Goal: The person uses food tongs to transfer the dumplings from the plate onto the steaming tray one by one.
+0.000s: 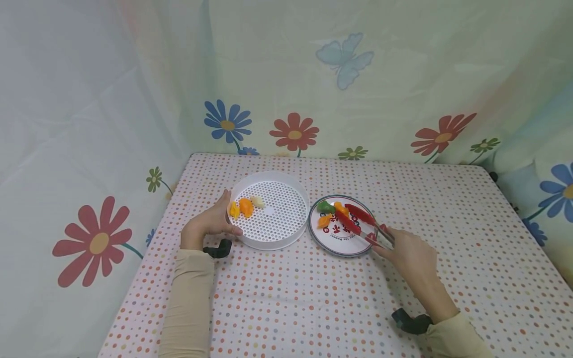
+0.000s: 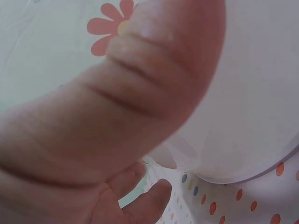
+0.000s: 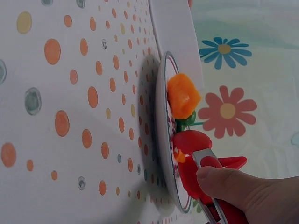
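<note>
**A:** What does the head view give you?

**B:** I see the left hand (image 1: pixel 209 223) curled round the near-left rim of the white perforated tray (image 1: pixel 286 233), thumb on the rim. Inside the tray, by that hand, lie a yellow piece (image 1: pixel 234 210), an orange piece (image 1: pixel 245 207) and a pale piece (image 1: pixel 257 201). Just right of the tray sits the round plate (image 1: pixel 344 246) on the dotted bench (image 1: pixel 313 308). My right hand (image 1: pixel 409 253) grips the red tongs (image 1: pixel 358 223), whose tips reach over the plate among a green piece (image 1: pixel 325 207) and orange pieces (image 1: pixel 325 221).

**A:** And the left wrist view?

**B:** Mostly the thumb (image 2: pixel 154 79), very close and blurred, pressed against the tray's white wall (image 2: pixel 252 116). Other fingers (image 2: pixel 149 200) show below the tray, over the bench.

**A:** Right wrist?

**B:** I see the plate (image 3: pixel 161 140) edge-on, an orange piece (image 3: pixel 183 95) on it with a bit of green (image 3: pixel 187 122) beneath. The tongs (image 3: pixel 196 154) sit just beside that piece, pinched by the right hand (image 3: pixel 243 191). I cannot tell whether the tips touch any food.
</note>
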The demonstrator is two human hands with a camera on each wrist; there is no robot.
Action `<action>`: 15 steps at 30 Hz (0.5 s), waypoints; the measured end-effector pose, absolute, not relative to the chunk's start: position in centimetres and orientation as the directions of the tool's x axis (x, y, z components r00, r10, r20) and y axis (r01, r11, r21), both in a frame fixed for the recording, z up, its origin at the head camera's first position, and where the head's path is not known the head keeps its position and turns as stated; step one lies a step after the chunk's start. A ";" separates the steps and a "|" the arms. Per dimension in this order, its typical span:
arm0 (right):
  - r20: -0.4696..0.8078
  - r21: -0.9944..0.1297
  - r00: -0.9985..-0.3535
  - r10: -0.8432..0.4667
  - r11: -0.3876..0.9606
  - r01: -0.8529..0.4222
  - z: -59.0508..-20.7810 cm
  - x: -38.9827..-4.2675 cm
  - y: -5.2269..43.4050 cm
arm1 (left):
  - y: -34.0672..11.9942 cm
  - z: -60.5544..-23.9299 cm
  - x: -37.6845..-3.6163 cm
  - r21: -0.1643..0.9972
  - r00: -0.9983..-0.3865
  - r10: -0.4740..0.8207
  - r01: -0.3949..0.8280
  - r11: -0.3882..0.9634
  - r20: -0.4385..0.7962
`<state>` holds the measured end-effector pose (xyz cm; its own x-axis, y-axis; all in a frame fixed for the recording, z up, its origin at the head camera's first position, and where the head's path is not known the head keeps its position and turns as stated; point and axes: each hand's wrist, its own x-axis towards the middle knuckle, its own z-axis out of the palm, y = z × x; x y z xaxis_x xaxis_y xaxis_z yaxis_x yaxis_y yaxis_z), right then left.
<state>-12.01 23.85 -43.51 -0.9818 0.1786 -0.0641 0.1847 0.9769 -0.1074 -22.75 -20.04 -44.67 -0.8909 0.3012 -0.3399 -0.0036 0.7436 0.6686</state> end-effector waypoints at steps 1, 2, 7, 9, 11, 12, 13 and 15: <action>-0.060 -0.108 -0.982 0.177 0.977 0.183 -43.4 -12.0 23.8 | -20.0 -44.7 -22.7 0.668 -0.891 0.302 -0.002 0.744 -0.339; -0.058 -0.109 -0.983 0.177 0.977 0.182 -43.4 -11.9 23.8 | -20.0 -44.6 -22.7 0.667 -0.891 0.302 -0.001 0.745 -0.339; -0.037 -0.109 -0.985 0.171 0.979 0.174 -43.1 -11.7 23.9 | -20.0 -44.7 -22.7 0.659 -0.891 0.295 -0.006 0.752 -0.345; -0.029 -0.107 -0.985 0.172 0.979 0.174 -43.1 -11.6 23.9 | -20.1 -44.7 -22.7 0.659 -0.891 0.295 -0.006 0.753 -0.345; -0.012 -0.103 -0.985 0.173 0.979 0.174 -43.0 -11.5 24.0 | -20.1 -44.7 -22.7 0.659 -0.890 0.297 -0.005 0.752 -0.345; -0.004 -0.101 -0.985 0.174 0.980 0.174 -43.0 -11.4 24.0 | -20.1 -44.7 -22.7 0.660 -0.890 0.300 -0.002 0.751 -0.343; 0.001 -0.099 -0.985 0.174 0.980 0.173 -42.9 -11.2 24.1 | -20.1 -44.7 -22.7 0.660 -0.890 0.302 0.001 0.751 -0.342; 0.024 -0.093 -0.985 0.170 0.981 0.168 -42.7 -11.0 24.2 | -20.1 -44.6 -22.7 0.663 -0.889 0.307 0.005 0.748 -0.340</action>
